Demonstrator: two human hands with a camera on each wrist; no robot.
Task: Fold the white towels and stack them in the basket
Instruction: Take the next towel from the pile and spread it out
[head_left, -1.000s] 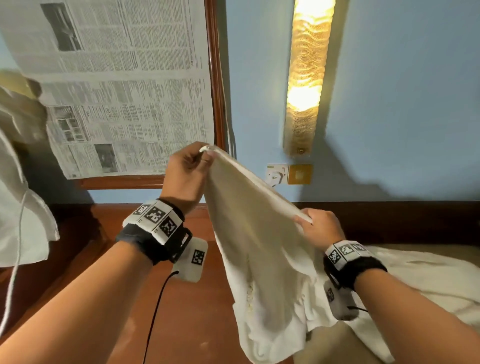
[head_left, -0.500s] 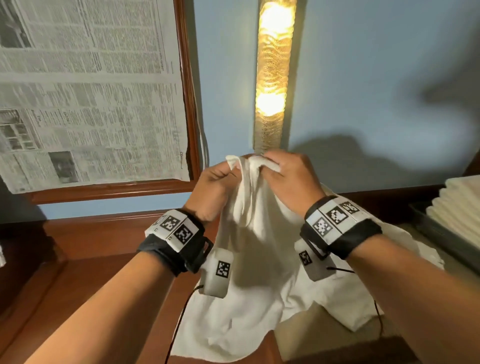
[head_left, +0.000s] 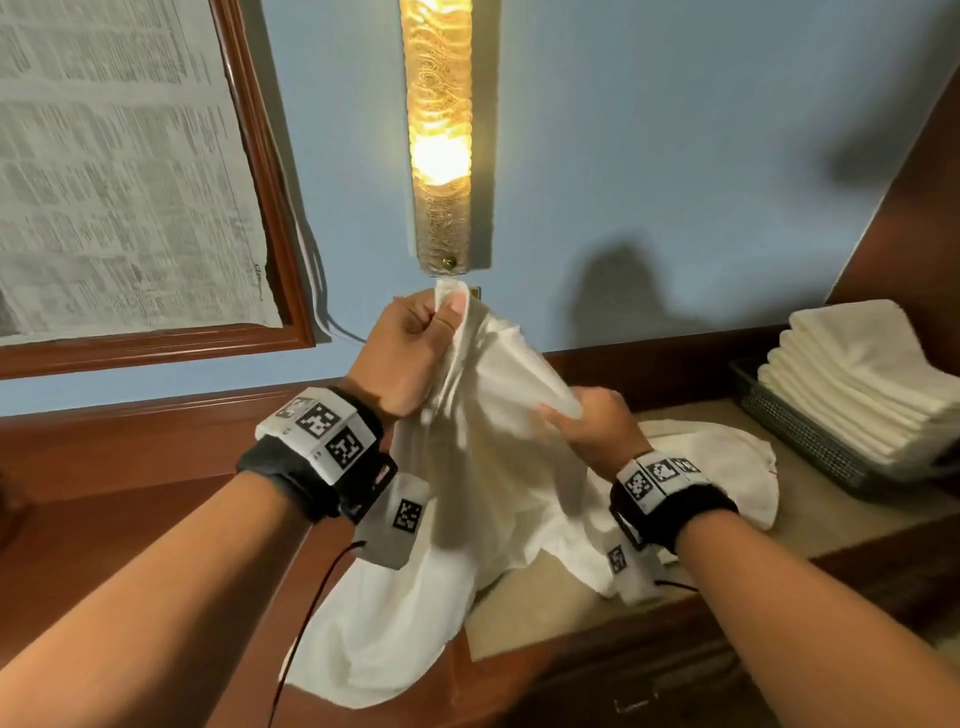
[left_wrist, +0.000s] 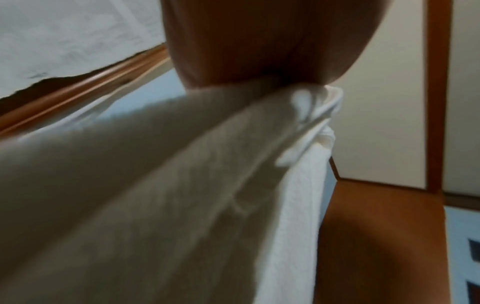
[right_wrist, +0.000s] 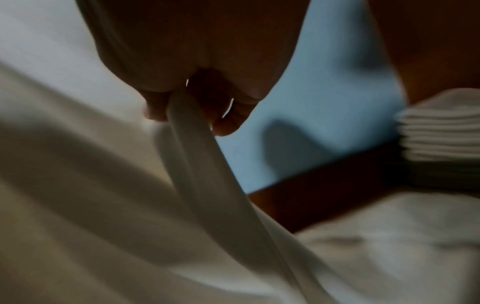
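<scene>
Well under way, judging by the basket (head_left: 810, 441) at the right end of the counter (head_left: 810, 519), already loaded with a tall stack of folded towels (head_left: 862, 379). One white towel (head_left: 483, 467) in hand and not yet folded: raised above the counter's left end, bunched at the top, the lower part draping down over the counter's front edge. Left hand (head_left: 410, 353) clenched around the gathered top corner, thumb pressed on the cloth; right hand (head_left: 592, 421) lower and to the right, pinching a taut edge between thumb and fingers, as the right wrist view confirms. Another loose towel (head_left: 727, 457) lying crumpled on the counter behind the right wrist, just beside the basket, apparently waiting. Left to do, by this reading: spread and fold the held towel, stack it, then the same for the crumpled one.
</scene>
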